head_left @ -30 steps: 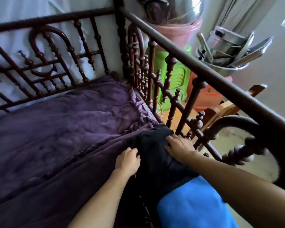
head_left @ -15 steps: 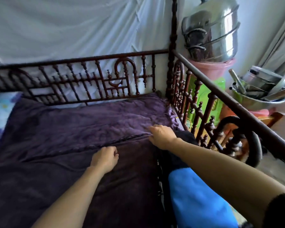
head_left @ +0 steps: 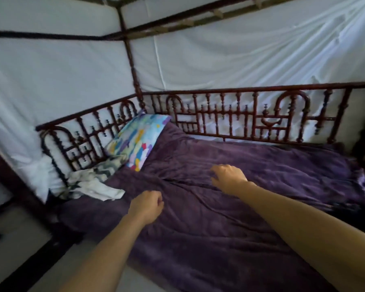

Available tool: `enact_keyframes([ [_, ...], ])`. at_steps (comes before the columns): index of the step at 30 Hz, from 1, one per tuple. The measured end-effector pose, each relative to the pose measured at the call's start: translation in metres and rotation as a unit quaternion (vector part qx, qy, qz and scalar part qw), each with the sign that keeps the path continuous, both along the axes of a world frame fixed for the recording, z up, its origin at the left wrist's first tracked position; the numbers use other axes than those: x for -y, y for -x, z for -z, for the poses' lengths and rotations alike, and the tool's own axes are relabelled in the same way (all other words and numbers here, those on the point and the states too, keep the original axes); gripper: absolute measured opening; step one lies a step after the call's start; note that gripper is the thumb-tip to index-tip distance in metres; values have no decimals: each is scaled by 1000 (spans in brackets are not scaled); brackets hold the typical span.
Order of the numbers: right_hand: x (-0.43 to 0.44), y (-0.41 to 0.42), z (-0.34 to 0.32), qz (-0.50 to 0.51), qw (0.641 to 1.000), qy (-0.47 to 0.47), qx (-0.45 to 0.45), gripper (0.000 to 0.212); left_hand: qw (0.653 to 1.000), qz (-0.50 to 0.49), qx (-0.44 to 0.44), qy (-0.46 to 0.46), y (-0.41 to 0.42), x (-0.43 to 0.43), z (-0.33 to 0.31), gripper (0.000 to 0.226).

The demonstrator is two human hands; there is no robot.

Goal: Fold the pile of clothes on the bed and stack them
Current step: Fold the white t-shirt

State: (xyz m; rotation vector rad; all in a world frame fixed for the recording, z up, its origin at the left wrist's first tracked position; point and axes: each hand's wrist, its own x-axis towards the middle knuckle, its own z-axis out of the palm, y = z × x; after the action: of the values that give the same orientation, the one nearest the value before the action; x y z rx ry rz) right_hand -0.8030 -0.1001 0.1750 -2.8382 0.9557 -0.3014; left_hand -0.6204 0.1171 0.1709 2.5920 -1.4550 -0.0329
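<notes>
Across the bed point(head_left: 251, 89) we see a purple blanket point(head_left: 261, 165) spread wide, a patterned pillow point(head_left: 139, 142) propped in the far-left corner, and just below it the crumpled pile of clothes point(head_left: 93, 184) (pale, sprawled along the left rail point(head_left: 82, 131)). It lies left of both hands, so our left hand point(head_left: 147, 207), clenched and empty, is nearer; our right hand point(head_left: 229, 179) hangs released over the blanket, farther off.
</notes>
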Motion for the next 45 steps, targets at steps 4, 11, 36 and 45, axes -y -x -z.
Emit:
enact_keyframes([
  [4,-57,-120,16,-47,999,-22,-11,34,998,-52,5,-25,-101,-77,-4,19],
  [11,-119,-267,42,-113,992,-39,-36,35,991,-127,-16,-51,-232,-158,14,19],
  [36,-48,-745,184,-167,961,-175,-136,38,948,-225,-177,-136,-679,-120,114,14],
  [45,-44,-925,245,-126,957,-177,-192,27,943,-196,-243,-118,-870,-99,197,20],
])
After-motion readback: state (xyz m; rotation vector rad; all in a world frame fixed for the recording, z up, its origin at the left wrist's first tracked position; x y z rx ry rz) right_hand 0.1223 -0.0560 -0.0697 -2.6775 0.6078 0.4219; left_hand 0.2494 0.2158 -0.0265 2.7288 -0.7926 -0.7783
